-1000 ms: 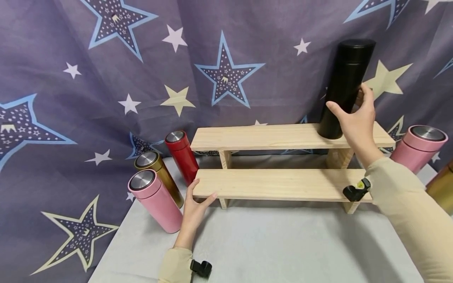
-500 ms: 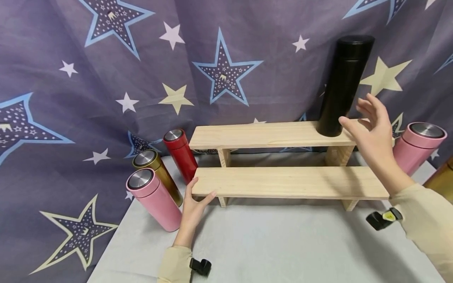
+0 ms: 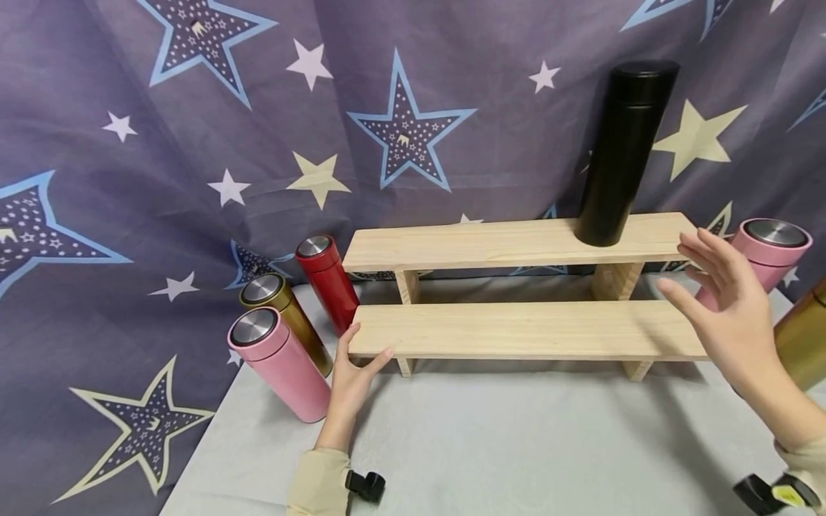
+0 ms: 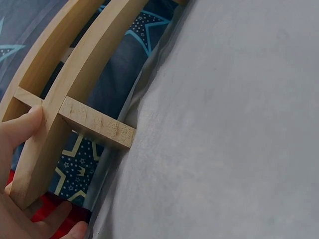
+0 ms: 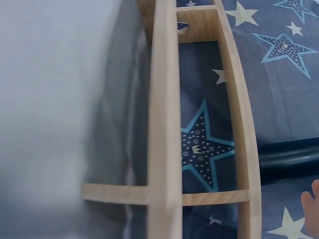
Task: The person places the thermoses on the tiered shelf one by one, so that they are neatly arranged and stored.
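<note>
A two-step wooden shelf (image 3: 516,330) stands on the white-covered table. My left hand (image 3: 351,387) grips the left end of its lower board, and in the left wrist view the thumb (image 4: 25,124) lies on the board's face with the fingers beneath. On the upper board, towards its right end, a tall black thermos bottle (image 3: 626,158) stands upright. My right hand (image 3: 736,315) hangs in the air at the shelf's right end, fingers spread and holding nothing. It partly covers a pink thermos bottle (image 3: 771,247) behind it.
Left of the shelf stand a red thermos (image 3: 329,279), a gold thermos (image 3: 293,319) and another pink thermos (image 3: 287,369). A second gold thermos (image 3: 803,340) is cut off at the right edge. A star-patterned curtain (image 3: 490,72) hangs behind the table (image 3: 516,444).
My right hand has let go of the black thermos bottle and moved right and down, towards the pink thermos. The bottle stays on the upper board. My left hand keeps its place.
</note>
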The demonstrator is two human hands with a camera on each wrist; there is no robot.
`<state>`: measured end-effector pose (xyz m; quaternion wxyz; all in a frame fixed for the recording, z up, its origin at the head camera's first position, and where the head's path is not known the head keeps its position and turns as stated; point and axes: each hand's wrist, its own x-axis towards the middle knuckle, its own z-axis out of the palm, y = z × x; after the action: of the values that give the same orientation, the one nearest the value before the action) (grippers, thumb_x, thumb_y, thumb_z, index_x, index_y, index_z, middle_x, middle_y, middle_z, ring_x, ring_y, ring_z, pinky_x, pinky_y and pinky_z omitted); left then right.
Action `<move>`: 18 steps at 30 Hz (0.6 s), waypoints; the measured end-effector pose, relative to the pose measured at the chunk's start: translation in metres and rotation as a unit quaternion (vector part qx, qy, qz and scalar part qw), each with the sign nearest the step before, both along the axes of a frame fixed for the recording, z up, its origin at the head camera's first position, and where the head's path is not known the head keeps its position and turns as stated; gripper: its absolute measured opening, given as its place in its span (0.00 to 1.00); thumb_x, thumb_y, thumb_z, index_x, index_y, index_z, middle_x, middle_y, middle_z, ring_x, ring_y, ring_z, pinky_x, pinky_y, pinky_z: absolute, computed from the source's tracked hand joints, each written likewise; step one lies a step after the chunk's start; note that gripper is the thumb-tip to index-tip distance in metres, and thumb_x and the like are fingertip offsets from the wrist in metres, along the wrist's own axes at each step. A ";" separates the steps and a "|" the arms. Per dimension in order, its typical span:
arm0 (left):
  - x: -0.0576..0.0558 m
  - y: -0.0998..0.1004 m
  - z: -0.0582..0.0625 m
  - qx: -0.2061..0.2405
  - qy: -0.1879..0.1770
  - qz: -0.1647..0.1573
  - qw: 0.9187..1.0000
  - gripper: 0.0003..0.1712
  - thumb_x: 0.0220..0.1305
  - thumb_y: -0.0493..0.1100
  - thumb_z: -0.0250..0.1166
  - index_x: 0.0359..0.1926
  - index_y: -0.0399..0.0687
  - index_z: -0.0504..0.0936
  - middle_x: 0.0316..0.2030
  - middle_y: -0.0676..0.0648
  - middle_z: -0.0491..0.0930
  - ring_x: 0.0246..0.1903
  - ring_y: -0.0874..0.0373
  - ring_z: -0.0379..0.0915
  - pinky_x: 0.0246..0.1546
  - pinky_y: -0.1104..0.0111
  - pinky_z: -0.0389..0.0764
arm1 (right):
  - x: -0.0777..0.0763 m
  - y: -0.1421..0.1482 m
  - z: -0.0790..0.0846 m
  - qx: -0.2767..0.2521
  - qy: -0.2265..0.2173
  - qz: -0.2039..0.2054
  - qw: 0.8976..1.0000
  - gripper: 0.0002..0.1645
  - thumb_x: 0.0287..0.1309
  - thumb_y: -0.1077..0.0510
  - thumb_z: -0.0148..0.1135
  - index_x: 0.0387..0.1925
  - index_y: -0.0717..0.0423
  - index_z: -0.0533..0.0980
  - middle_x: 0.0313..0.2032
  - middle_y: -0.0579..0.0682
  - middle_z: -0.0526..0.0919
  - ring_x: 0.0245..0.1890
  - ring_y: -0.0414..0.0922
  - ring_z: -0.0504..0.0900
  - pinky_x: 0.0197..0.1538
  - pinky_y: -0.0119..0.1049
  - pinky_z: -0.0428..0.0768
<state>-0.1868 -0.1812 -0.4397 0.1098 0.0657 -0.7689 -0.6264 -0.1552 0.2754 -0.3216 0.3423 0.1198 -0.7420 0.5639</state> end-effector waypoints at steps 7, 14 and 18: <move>0.001 -0.002 0.000 0.000 0.001 0.007 1.000 0.47 0.55 0.41 0.76 0.72 0.47 0.61 0.75 0.45 0.53 0.73 0.49 0.46 0.69 0.52 0.55 | 0.024 0.009 -0.014 0.059 -0.021 -0.038 0.997 0.45 0.48 0.83 0.64 0.68 0.59 0.67 0.60 0.40 0.77 0.57 0.35 0.74 0.57 0.20 0.68; 0.002 0.000 -0.001 0.006 -0.013 0.003 1.000 0.48 0.56 0.42 0.76 0.73 0.49 0.60 0.76 0.45 0.51 0.72 0.47 0.48 0.65 0.50 0.62 | 0.048 0.019 -0.033 0.092 -0.040 -0.040 0.994 0.46 0.50 0.83 0.63 0.70 0.59 0.65 0.64 0.41 0.74 0.59 0.32 0.72 0.58 0.18 0.65; 0.003 0.001 -0.003 0.011 -0.015 0.003 1.000 0.48 0.56 0.42 0.76 0.73 0.49 0.59 0.76 0.44 0.50 0.70 0.46 0.52 0.61 0.50 0.67 | 0.058 0.024 -0.044 0.077 -0.047 -0.063 0.994 0.46 0.50 0.84 0.61 0.70 0.59 0.64 0.63 0.39 0.73 0.61 0.33 0.70 0.58 0.18 0.64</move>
<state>-0.1835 -0.1805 -0.4424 0.0990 0.0783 -0.7635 -0.6333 -0.0970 0.2993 -0.3652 0.3316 0.0724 -0.8044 0.4877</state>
